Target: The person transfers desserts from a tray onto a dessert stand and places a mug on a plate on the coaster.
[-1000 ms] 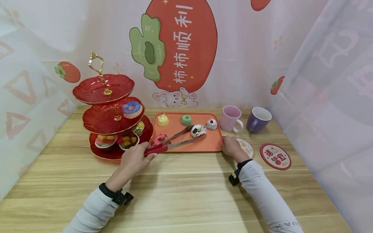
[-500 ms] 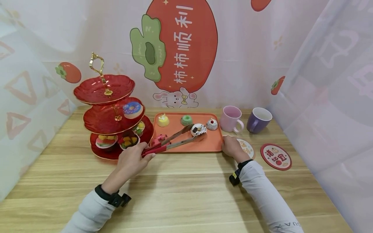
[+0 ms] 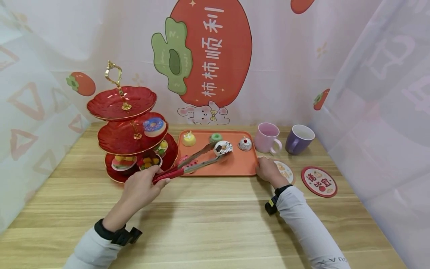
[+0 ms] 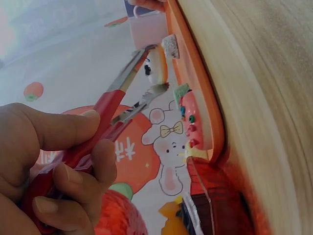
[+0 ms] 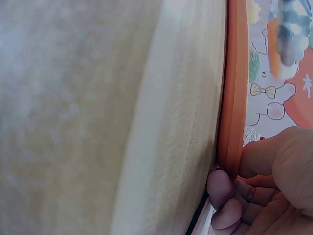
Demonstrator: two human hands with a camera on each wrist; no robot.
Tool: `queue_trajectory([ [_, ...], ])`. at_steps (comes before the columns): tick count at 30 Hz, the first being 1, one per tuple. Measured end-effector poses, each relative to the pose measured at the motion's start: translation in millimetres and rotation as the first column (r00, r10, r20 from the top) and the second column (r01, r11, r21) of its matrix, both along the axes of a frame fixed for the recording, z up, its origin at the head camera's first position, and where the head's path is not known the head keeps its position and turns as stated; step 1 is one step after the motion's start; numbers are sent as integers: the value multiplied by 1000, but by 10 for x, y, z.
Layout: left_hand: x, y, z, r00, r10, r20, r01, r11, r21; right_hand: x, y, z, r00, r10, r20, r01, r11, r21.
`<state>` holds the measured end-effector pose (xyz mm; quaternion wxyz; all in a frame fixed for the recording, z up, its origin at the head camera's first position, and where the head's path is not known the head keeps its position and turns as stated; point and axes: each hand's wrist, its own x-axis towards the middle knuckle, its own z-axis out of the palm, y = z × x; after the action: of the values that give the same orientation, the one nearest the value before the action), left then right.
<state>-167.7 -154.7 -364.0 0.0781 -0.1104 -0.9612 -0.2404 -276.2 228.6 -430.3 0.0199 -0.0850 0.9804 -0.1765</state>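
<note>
Left hand: the left hand (image 3: 142,185) was clenched round the red handles of the tongs (image 3: 188,166), thumb on top, fingers curled beneath, as the left wrist view showed (image 4: 54,161).
Tongs: their metal tips were closed on the chocolate-topped doughnut (image 3: 223,148), pinching it from both sides.
Doughnut: it sat in the tongs' tips over the middle of the orange tray (image 3: 235,168), tilted on edge; in the left wrist view (image 4: 157,66) it looked clear of the tray's floor, though how far I could not tell.
Right hand: the right hand (image 3: 267,170) gripped the tray's near right corner, fingertips (image 5: 222,188) curled under the rim against the tabletop (image 3: 215,220).
Neighbours: a yellow cake (image 3: 189,139), a green cake (image 3: 215,137) and a cherry-topped cake (image 3: 245,144) stood along the tray's back; a pink cake (image 3: 183,161) lay just under the tongs' shafts.
Stand: the red three-tier stand (image 3: 129,136) stood just left of the tray, a blue doughnut (image 3: 153,125) on its middle plate.
Doing it well: by my judgement, the squeeze wanted to be steady and even, since the doughnut was held by its edges; the shafts needed to stay above the pink cake, and the right hand's hold should keep the tray from sliding.
</note>
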Motion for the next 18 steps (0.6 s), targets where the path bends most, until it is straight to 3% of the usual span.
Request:
queue_trajectory([
  [8,95,-120,80,999,19,-32,-19,1000,-8,12,9,6,1000,6,-14,-6,1000,-3],
  [18,245,-263,219,999,41,-13,-41,999,-5,17,-1,13,1000,5,-16,-5,1000,1],
])
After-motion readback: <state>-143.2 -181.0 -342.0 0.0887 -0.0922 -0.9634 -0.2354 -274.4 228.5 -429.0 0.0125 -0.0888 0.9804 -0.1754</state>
